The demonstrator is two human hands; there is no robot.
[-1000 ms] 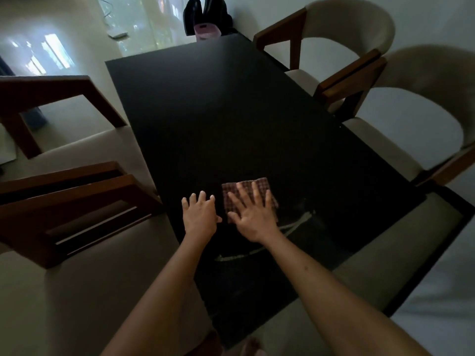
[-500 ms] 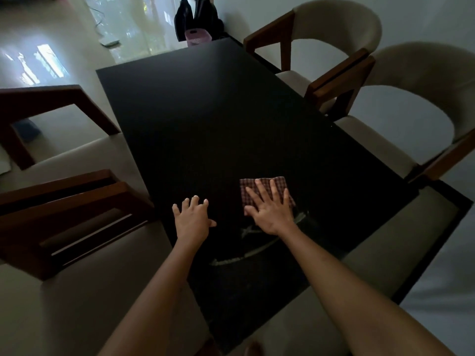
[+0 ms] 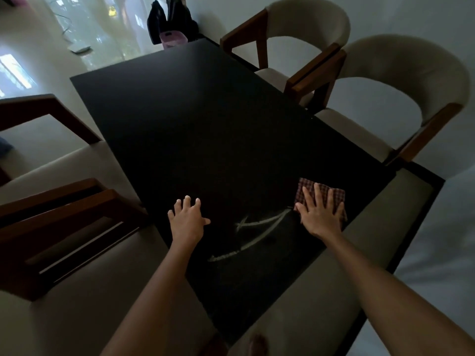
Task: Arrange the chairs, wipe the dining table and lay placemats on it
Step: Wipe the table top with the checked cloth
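Rightward across the table (image 3: 205,119) goes the checked cloth (image 3: 331,195) since the earlier frames: it lay close beside the left hand before, and now it sits well apart from it, near the table's right edge. The right hand (image 3: 320,214) lies flat on the cloth with fingers straight and spread, pressing it to the dark top; cloth shows beyond the fingertips and at the little-finger side. The left hand (image 3: 187,222) rests palm down on the bare tabletop near the left edge, fingers spread and relaxed, holding nothing; it has kept about the same spot on the table. Between the two hands pale streaks (image 3: 257,227) cross on the dark surface, with a further curved streak nearer the person.

The table is a black rectangle running away from the person. Along its right side stand two chairs with pale curved backs and brown wooden arms, a nearer one (image 3: 411,80) and a farther one (image 3: 308,24), their arms just beside each other. On the left side are two more wooden-armed chairs with pale seats, one near (image 3: 64,227) and one farther (image 3: 51,111). Beyond the far end of the table a dark bag (image 3: 169,19) stands by a small pink object (image 3: 172,38), on a glossy pale floor (image 3: 30,34) that reflects window light.
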